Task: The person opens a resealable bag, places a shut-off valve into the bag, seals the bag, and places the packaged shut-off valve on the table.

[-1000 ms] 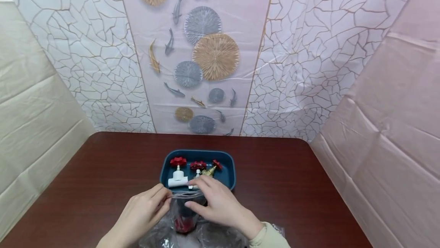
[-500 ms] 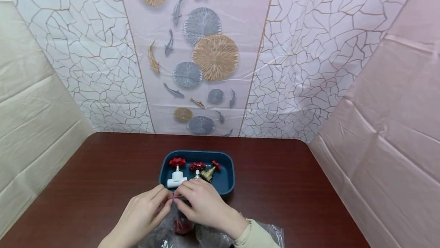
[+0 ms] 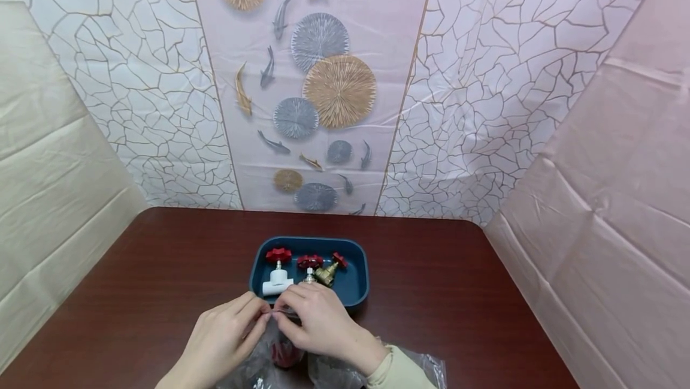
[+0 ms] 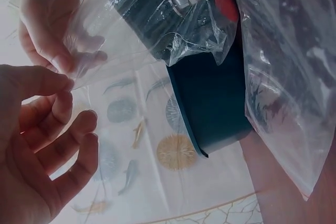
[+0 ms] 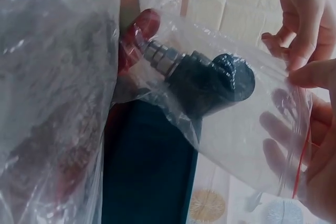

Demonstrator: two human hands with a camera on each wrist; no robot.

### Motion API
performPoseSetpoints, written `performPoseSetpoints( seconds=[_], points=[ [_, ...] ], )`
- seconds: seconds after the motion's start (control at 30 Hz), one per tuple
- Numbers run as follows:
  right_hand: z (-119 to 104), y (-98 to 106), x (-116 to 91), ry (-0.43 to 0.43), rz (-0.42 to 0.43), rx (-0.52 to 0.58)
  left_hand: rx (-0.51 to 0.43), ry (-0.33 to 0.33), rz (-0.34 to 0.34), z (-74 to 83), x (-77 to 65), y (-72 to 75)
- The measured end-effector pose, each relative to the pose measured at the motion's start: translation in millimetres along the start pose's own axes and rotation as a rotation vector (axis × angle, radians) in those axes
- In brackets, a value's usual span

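In the head view my left hand (image 3: 221,332) and right hand (image 3: 323,326) meet fingertip to fingertip at the top edge of a clear zip-lock bag (image 5: 244,153). Each pinches that edge between thumb and forefinger. A red zip line runs along it in the right wrist view. Hanging inside the bag is a valve with a dark grey body (image 5: 210,82), a metal stem (image 5: 163,59) and a red handwheel (image 5: 144,24). From the head camera the hands hide most of this bag, while the red handwheel shows below them.
Just beyond the hands stands a blue tray (image 3: 356,284). It holds a white tee-shaped valve (image 3: 277,281), a brass valve (image 3: 326,274) and another with a red handwheel (image 3: 309,261). More clear plastic bags (image 3: 336,371) lie at the table's near edge. Patterned cloth (image 3: 323,155) hangs behind.
My right hand, spread over the bag a second ago, has moved left to the left hand and now pinches the bag's edge. The left hand has stayed in place.
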State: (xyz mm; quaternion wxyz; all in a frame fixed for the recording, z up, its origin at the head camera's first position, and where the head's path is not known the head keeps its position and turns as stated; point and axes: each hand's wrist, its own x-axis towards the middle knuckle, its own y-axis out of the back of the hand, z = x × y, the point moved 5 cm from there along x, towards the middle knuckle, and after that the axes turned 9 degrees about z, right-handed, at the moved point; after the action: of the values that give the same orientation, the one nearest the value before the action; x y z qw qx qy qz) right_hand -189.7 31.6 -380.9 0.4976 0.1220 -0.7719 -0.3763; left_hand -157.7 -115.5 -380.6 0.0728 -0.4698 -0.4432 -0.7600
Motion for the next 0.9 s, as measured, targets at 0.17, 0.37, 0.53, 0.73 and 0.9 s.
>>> performPoseSetpoints(
  seconds=[0.17, 0.37, 0.53, 0.73, 0.9],
  points=[
    [1, 2, 0, 0.028, 0.013, -0.017, 0.014, 0.017, -0.024, -1.2, -0.1, 0.5],
    [6, 2, -2, 0.002, -0.017, -0.016, 0.022, 0.015, -0.010, -2.9, 0.8, 2.0],
    [11, 2, -5, -0.032, -0.032, -0.006, 0.019, 0.011, -0.013, -3.2, 1.8, 2.1],
    [13, 4, -7, -0.023, -0.030, -0.009, 0.035, 0.009, -0.031, -3.4, 1.9, 1.0],
    [14, 8, -10, -0.021, -0.049, -0.029, 0.021, 0.017, -0.034, -3.0, 2.0, -0.4]
  ],
)
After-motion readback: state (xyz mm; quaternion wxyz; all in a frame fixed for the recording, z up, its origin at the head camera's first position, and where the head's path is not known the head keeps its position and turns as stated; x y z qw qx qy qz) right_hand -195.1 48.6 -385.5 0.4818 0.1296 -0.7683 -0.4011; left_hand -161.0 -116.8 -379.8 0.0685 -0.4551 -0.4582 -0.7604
